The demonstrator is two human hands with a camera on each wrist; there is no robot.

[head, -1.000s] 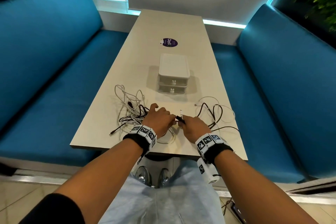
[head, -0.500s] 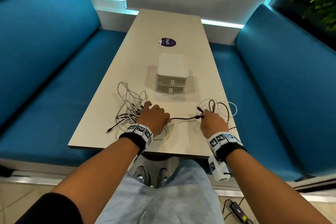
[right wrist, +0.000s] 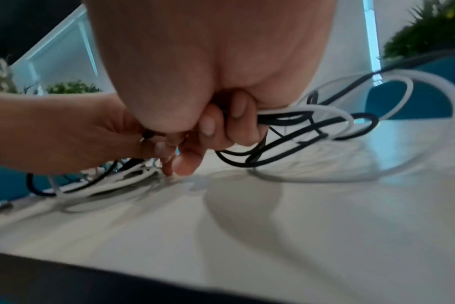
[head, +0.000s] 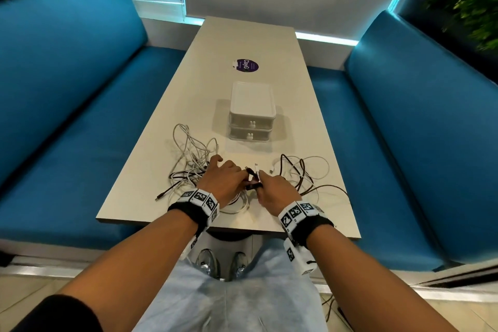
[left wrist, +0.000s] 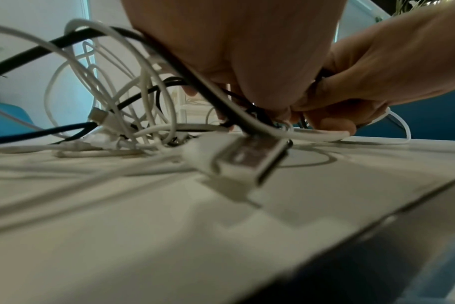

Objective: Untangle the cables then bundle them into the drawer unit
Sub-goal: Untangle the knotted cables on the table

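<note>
A tangle of white and black cables lies on the table left of my left hand. A looser heap of black and white cable lies to the right of my right hand. The hands meet near the table's front edge, and both pinch a black cable between them. A white cable end sticks up beside it. In the right wrist view my right fingers curl round black cable loops. A white USB plug lies under my left hand. The white two-drawer unit stands behind, both drawers closed.
The beige table is narrow, with blue benches on both sides. A purple round sticker lies beyond the drawer unit. Cables reach close to the table's right edge.
Half a second ago my right hand was out to the right with the black cable stretched between the hands. It has come back against my left hand, and the stretched length is gathered.
</note>
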